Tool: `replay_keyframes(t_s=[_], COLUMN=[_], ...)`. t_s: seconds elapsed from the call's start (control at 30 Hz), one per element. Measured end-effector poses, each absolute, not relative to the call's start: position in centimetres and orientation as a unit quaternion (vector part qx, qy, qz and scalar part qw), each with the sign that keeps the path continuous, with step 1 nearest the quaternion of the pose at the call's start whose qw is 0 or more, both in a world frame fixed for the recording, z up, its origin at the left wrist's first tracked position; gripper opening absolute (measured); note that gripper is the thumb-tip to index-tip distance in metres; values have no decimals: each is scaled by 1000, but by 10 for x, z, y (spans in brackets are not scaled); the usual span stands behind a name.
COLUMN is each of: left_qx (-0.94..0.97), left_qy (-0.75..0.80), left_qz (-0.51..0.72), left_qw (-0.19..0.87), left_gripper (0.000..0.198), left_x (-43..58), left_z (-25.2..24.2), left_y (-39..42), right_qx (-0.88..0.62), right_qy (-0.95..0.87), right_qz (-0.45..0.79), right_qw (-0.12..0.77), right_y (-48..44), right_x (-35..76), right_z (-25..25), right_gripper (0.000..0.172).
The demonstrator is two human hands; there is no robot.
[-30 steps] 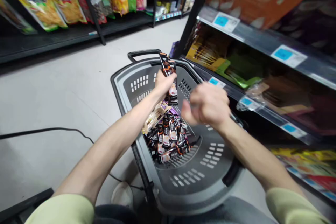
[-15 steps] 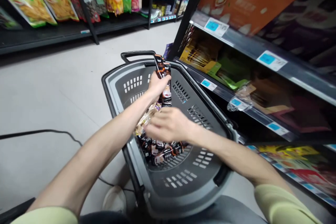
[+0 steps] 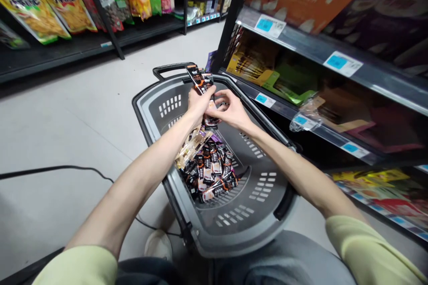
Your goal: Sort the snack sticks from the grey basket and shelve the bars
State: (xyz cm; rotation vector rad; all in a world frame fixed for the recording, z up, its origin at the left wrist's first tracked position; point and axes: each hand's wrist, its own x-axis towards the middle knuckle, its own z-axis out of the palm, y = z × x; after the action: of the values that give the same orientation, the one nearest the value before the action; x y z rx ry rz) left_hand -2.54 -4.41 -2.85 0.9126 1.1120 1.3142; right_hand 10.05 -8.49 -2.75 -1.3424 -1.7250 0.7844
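A grey shopping basket (image 3: 234,227) stands on the floor in front of me, holding a pile of small black and orange packets (image 3: 210,169). Over its far half my left hand (image 3: 198,103) is closed round a bunch of the same black packets (image 3: 199,81), which stick up above my fingers. My right hand (image 3: 230,109) meets it from the right, fingers pinching at the lower part of that bunch. A few pale beige packets (image 3: 191,146) lie at the pile's left edge.
Dark shop shelves (image 3: 321,58) with blue price tags and boxed goods run along the right, close to the basket. Hanging snack bags (image 3: 43,4) fill shelves at the back left. A black cable (image 3: 60,170) crosses the pale floor on the left.
My right hand dropped from the right of the basket to the pile, then rose to join my left hand at the held bunch. The view drifted slightly.
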Motion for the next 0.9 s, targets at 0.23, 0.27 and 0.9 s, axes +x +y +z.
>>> replay_keyframes(t_s=[0.23, 0.27, 0.9], left_qx=[371, 370, 382], left_qy=[427, 421, 462], left_qz=[537, 534, 567], left_qw=[625, 633, 565], left_gripper=[39, 40, 54], left_x=[-25, -24, -22], left_z=[-18, -18, -28], left_y=[-55, -55, -45], right_qx=[-578, -573, -530], right_qy=[-608, -579, -540], right_qz=[320, 362, 452], right_qw=[440, 453, 473], right_y=[-84, -82, -73], right_x=[100, 101, 106], right_z=[-27, -28, -31], right_gripper=[46, 46, 47])
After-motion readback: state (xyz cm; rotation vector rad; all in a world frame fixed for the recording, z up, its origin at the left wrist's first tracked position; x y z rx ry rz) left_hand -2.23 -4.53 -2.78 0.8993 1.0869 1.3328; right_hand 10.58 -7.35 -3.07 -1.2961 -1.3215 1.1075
